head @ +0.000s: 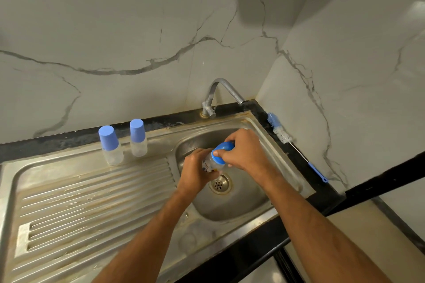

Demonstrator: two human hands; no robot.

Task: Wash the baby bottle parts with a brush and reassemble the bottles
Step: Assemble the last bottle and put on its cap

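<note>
1. Head view: you hold a baby bottle point(212, 163) over the sink basin point(241, 202), above the drain point(219, 183). Its long axis is tilted, with the blue cap point(222, 153) up and to the right and the clear body down and to the left.
2. Open basin lies below and to the right; the ribbed drainboard point(92, 195) spreads to the left, where two capped bottles point(124, 142) stand upright near the back edge.
3. Your left hand point(197, 170) curls round the bottle body; your right hand point(243, 151) grips the cap from above. Both forearms reach in from below.
4. A bottle brush point(282, 133) lies on the black ledge to the right.
</note>
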